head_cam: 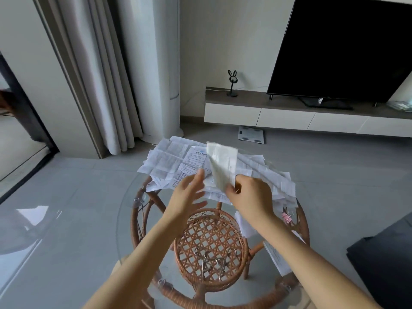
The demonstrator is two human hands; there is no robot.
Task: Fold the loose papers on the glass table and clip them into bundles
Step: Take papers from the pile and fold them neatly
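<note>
Paper (221, 166), blurred, maybe folded, sits pinched in our right hand (250, 197). Left hand (189, 195) hovers beside it, fingers (199, 175) spread and released.

Soft daylight comes from my left, glaring on the floor (33, 219) and faintly off the glass table (124, 208). My left hand (189, 192) looks motion-blurred, perhaps. The wide lens bends the frame's edges.

We see white creased paper sheets (169, 161) with grey printed text; one sheet header has a pale blue logo. Pink metal binder clip (287, 217). Clear round glass table (124, 219) on an orange-brown rattan frame, its lower shelf woven in an open lattice. Black flat TV screen (341, 47). Grey tile floor (78, 197), off-white pleated curtains (107, 74).
</note>
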